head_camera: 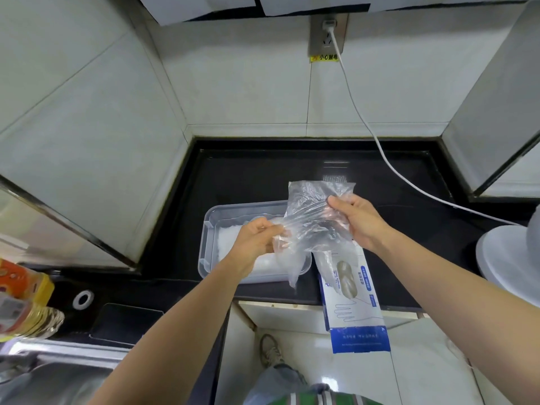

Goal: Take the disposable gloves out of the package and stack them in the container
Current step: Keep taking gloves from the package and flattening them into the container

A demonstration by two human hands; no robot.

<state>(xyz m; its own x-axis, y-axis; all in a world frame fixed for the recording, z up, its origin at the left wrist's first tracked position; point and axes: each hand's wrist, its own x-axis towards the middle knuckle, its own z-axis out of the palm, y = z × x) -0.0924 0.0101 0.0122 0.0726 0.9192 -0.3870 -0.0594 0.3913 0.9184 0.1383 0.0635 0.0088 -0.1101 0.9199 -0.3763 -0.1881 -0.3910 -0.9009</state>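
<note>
Both grips are up over the black bench [257,176] with one clear disposable glove [315,217] stretched between them. Left grip [257,238]: fingers curled, pinching the glove's lower left edge. Right grip [359,220]: thumb and fingers pinching the upper right part, film crumpled around the fingertips. The rest of the glove hangs slack below both grips. Its tail dangles over the container's near right corner. The clear container [209,229] sits on the bench directly beneath and beyond the left grip. A whitish stack of gloves [228,241] lies inside it, partly hidden by that grip. The blue-and-white package [353,302] lies flat below the right grip, just beside the container's right side, with its near end overhanging the bench edge. A white cable [359,118] drops from the wall socket [327,36] beyond the right grip and crosses the bench rightward. Far left of the left grip are a steel sink [58,375] and a yellow bottle [20,302].
</note>
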